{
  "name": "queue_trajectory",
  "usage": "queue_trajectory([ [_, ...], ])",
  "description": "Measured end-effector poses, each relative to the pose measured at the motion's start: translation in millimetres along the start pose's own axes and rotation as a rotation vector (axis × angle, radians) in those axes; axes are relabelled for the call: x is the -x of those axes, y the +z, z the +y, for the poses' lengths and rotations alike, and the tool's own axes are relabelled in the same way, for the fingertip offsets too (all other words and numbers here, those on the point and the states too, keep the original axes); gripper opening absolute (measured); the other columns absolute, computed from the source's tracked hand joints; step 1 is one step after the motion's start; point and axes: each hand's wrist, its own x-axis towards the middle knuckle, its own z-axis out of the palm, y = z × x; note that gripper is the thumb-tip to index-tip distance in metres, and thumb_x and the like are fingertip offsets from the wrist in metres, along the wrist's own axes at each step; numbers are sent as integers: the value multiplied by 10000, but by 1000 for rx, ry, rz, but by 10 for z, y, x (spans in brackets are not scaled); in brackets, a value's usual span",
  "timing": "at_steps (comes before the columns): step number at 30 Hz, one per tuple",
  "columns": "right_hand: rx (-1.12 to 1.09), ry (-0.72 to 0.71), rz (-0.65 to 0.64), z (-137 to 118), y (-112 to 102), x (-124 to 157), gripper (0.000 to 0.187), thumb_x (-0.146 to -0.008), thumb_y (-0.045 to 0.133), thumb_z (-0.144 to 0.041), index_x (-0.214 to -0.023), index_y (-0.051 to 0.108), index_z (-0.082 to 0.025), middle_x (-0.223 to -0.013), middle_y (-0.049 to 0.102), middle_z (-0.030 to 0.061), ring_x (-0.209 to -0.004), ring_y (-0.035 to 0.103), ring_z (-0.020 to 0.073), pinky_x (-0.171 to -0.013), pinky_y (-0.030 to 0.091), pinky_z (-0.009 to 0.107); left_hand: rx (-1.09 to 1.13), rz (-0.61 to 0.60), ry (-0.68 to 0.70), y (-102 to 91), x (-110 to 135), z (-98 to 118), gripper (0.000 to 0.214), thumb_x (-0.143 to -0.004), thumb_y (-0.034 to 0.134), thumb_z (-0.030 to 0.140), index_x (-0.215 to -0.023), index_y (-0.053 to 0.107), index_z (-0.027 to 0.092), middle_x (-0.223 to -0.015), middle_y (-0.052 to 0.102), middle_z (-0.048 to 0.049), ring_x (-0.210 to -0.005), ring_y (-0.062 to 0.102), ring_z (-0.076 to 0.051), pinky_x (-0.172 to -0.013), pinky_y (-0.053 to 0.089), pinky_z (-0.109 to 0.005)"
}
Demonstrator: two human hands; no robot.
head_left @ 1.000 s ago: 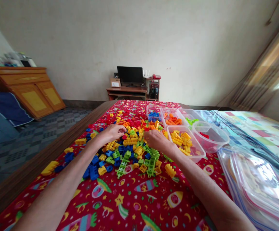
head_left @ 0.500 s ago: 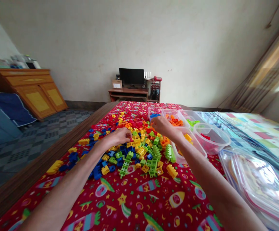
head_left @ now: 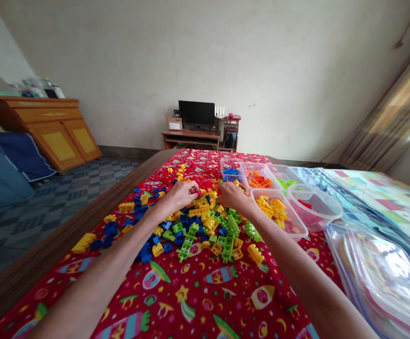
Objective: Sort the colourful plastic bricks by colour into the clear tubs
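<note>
Loose toy building blocks in yellow, green, blue, red and orange make a wide pile (head_left: pixel 210 223) on the red patterned cloth (head_left: pixel 176 301). Over the back part of the pile, my left hand (head_left: pixel 182 195) is closed, with a red building block (head_left: pixel 199 192) at its fingertips. To its right, my right hand (head_left: pixel 230 194) reaches down into the blocks with curled fingers. Its fingertips are mostly hidden, so what they hold cannot be made out. The hands are a short distance apart.
Right of the pile stand clear bins: one with blue blocks (head_left: pixel 231 174), one with orange blocks (head_left: pixel 258 180), one with yellow blocks (head_left: pixel 274 210). A round tub (head_left: pixel 326 200) has red pieces. Stacked clear lids (head_left: pixel 377 263) lie nearer. A monitor (head_left: pixel 196 113) stands beyond.
My right hand has moved from beside the blue bin back over the pile, nearer my left. My left hand has shifted slightly away from me, still with red at its fingertips.
</note>
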Motion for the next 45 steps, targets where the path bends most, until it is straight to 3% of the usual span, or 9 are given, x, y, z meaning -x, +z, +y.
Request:
queue_trajectory([
  [3,-452,228,136,-131,-50,29,199,-799,492,-107,-975,584,-122,-884,654,101,-860,627,208,-780,477,323,39,52,33,63,-3,110,137,-729,572,270,-774,640,160,-708,681,-20,-646,624,-151,-578,458,-225],
  [7,-1332,506,63,-313,-31,11,118,-810,476,-105,-903,539,-140,-665,591,-8,-598,614,121,-620,510,257,144,68,72,166,25,261,131,-757,571,270,-748,647,163,-744,698,-28,-674,638,-148,-639,497,-236],
  [10,-1665,545,18,-363,33,10,36,-793,539,-130,-760,543,-142,-579,564,-34,-545,587,92,-592,513,224,223,60,43,241,35,323,141,-751,587,287,-782,647,163,-733,694,-32,-687,650,-159,-640,520,-249],
  [15,-1620,593,45,-325,117,16,83,-741,570,-108,-677,551,-157,-479,555,-57,-448,533,74,-513,474,191,465,-21,-48,214,-15,205,210,-748,569,309,-869,615,144,-723,682,-41,-641,657,-163,-584,541,-265],
  [21,-1551,657,187,-271,132,-33,141,-722,478,-45,-712,539,-171,-482,562,-59,-457,539,75,-480,438,170,67,102,-106,-91,-186,-134,240,-758,511,257,-892,670,138,-868,714,-77,-772,668,-207,-702,529,-299],
  [25,-1547,661,231,-243,151,-35,120,-700,484,-70,-723,541,-173,-505,575,-48,-495,573,86,-487,453,170,-173,57,-18,-54,-426,-257,306,-762,507,208,-995,698,157,-1063,701,-89,-998,636,-238,-903,467,-318],
  [28,-1551,649,238,-226,160,-16,113,-698,488,-90,-742,550,-174,-517,581,-47,-521,593,93,-506,469,176,-289,-80,43,117,-583,-250,379,-782,553,293,-1127,661,177,-1178,660,-89,-1111,585,-233,-971,419,-306],
  [31,-1557,646,229,-220,156,-2,123,-707,475,-90,-740,552,-179,-507,573,-52,-525,598,94,-529,477,182,-348,-162,6,269,-663,-201,403,-775,597,385,-1128,664,202,-1115,689,-84,-1074,601,-245,-922,439,-300],
  [45,-1606,646,211,-263,144,14,137,-729,465,-53,-743,542,-165,-506,576,-52,-508,568,88,-545,481,197,-347,-99,140,212,-480,-46,198,-796,577,272,-877,725,169,-885,708,-74,-885,624,-211,-815,445,-268],
])
